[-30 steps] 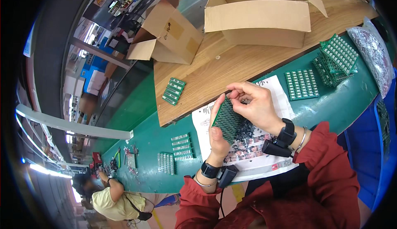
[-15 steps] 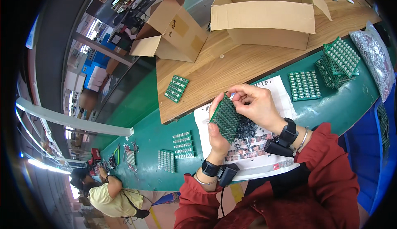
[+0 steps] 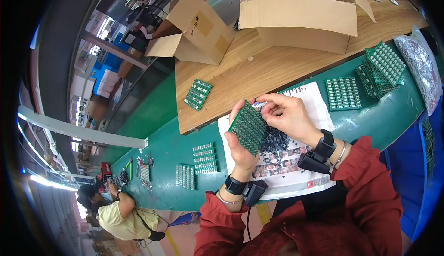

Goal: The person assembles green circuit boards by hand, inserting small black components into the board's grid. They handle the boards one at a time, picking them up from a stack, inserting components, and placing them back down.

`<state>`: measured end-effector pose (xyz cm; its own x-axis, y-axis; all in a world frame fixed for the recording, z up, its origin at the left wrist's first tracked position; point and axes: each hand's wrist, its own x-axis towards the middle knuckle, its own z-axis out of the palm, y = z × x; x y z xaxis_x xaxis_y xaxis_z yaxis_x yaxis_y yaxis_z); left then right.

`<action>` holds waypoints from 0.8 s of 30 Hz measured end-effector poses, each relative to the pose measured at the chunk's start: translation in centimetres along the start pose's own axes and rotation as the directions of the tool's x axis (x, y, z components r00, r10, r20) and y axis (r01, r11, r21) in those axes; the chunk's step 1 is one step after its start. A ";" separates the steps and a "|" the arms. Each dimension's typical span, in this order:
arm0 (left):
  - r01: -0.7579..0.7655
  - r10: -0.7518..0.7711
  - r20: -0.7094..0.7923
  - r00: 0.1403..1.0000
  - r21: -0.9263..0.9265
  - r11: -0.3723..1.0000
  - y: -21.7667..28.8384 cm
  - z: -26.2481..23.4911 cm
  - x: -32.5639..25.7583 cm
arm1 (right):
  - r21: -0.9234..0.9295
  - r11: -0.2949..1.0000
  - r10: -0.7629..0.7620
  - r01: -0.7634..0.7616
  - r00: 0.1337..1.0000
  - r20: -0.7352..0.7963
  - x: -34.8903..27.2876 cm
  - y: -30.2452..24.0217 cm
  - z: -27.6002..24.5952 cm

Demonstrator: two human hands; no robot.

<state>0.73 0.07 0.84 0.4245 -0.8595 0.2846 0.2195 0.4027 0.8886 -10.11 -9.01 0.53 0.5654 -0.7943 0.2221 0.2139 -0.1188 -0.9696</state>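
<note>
My left hand (image 3: pixel 241 155) grips a green circuit board (image 3: pixel 249 129) by its left edge, thumb in front, holding it tilted above a printed paper sheet (image 3: pixel 282 177). Small dark parts stud the face of the board. Close to its upper right edge, my right hand (image 3: pixel 289 118) has thumb and index finger bent together; whatever lies between them is hidden. Beneath both hands, a pile of small black pieces (image 3: pixel 276 140) rests on the paper, partly covered by the board.
Circuit boards lie left (image 3: pixel 205 158) and right (image 3: pixel 343 93), with a stack (image 3: pixel 381 71) farther right beside a bag of parts (image 3: pixel 420 69). Two cardboard boxes (image 3: pixel 300 18) stand on the wooden board (image 3: pixel 222 89). A blue bin (image 3: pixel 404 163) is at right; a co-worker (image 3: pixel 122 216) sits left.
The circuit board has shifted slightly left and up in my left hand and turned a little. My right hand stays by its upper edge, with the fingers slightly moved. The whole view has shifted slightly.
</note>
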 end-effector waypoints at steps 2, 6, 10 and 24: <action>0.006 -0.006 0.000 1.000 0.016 1.000 0.0 0.1 -0.2 | -0.004 1.000 -0.015 0.015 1.000 -0.001 0.0 0.0 0.1; 0.006 -0.007 0.013 1.000 0.073 0.997 0.0 0.0 -0.3 | -0.002 1.000 -0.007 0.007 1.000 0.003 0.0 0.2 0.1; 0.002 -0.003 0.016 1.000 0.072 0.997 0.0 0.1 -0.3 | 0.012 1.000 0.003 -0.004 1.000 0.014 0.0 0.4 0.1; -0.040 0.038 -0.047 0.998 -0.053 0.998 -0.4 -0.5 0.1 | 0.011 0.999 0.048 -0.048 0.998 0.028 0.0 0.8 0.1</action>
<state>1.12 -0.02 0.38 0.4729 -0.8282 0.3008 0.2483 0.4528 0.8564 -9.91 -9.05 -0.24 0.5970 -0.7823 0.1779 0.1947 -0.0739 -0.9781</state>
